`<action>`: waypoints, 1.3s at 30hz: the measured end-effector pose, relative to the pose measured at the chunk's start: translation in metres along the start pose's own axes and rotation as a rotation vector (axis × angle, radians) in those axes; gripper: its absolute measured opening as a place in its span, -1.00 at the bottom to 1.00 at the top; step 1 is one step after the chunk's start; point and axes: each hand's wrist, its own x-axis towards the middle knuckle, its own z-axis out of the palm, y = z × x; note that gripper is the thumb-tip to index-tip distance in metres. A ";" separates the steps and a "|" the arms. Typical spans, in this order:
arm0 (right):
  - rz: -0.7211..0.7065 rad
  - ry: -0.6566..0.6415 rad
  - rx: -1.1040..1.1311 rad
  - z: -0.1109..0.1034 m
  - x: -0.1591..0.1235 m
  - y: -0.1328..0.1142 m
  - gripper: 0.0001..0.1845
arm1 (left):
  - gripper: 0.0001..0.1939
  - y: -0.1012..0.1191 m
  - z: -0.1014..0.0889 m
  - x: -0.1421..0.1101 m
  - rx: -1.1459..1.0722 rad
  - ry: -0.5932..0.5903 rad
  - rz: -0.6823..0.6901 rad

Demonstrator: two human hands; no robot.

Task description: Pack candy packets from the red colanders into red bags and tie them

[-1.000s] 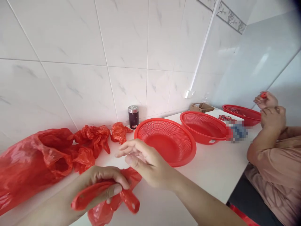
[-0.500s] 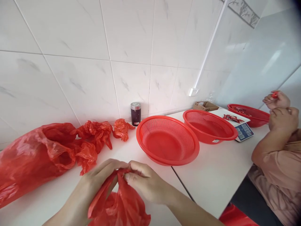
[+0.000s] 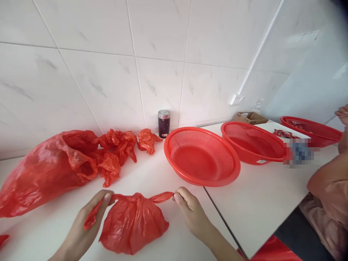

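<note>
A small filled red plastic bag [image 3: 134, 224] is at the near edge of the white table, its top twisted into a knot. My left hand [image 3: 89, 217] is closed on one handle, whose loose end hangs over the palm. Pinched in my right hand [image 3: 191, 210] is the other handle, pulled out taut to the right. The bag's contents are hidden by the plastic. Left of it lies a large bulging red plastic bag [image 3: 51, 170], with crumpled red bags [image 3: 116, 145] beside its mouth.
A red mesh basket [image 3: 202, 157] stands right of centre, a second basket [image 3: 252, 143] beyond it. Farther right are small red packets [image 3: 285, 133] on a scale and another red basket [image 3: 312, 130]. A dark tumbler [image 3: 164, 125] and a cardboard box [image 3: 250, 117] stand by the wall. A co-worker [image 3: 330, 181] sits at right.
My hands were together at the gathered bag top; now they are apart, stretching the two handles outward from a knot. The view has shifted left.
</note>
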 end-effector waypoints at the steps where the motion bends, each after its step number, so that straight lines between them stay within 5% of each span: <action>1: -0.029 0.043 -0.010 0.012 0.003 -0.002 -0.66 | -0.63 0.009 0.009 -0.002 -0.044 0.011 -0.019; 5: -0.120 0.097 -0.137 0.062 0.007 -0.005 -0.69 | -0.71 0.028 0.044 -0.005 -0.189 -0.058 -0.032; 8: -0.129 0.070 -0.264 0.076 0.005 0.001 -0.67 | -0.73 0.022 0.060 -0.001 -0.170 -0.116 0.013; 16: -0.139 0.045 -0.489 0.047 0.027 0.018 -0.68 | -0.82 -0.015 0.063 0.030 0.235 -0.153 0.152; 23: -0.100 0.089 -0.595 0.057 0.037 0.035 -0.65 | -0.77 -0.019 0.066 0.044 0.449 -0.155 0.175; 31: -0.084 0.170 -0.574 0.054 0.031 0.042 -0.65 | -0.66 -0.012 0.058 0.042 0.282 -0.143 0.060; 39: -0.241 0.175 -0.515 0.064 0.009 0.026 -0.73 | -0.64 0.029 0.066 0.005 0.118 -0.130 0.095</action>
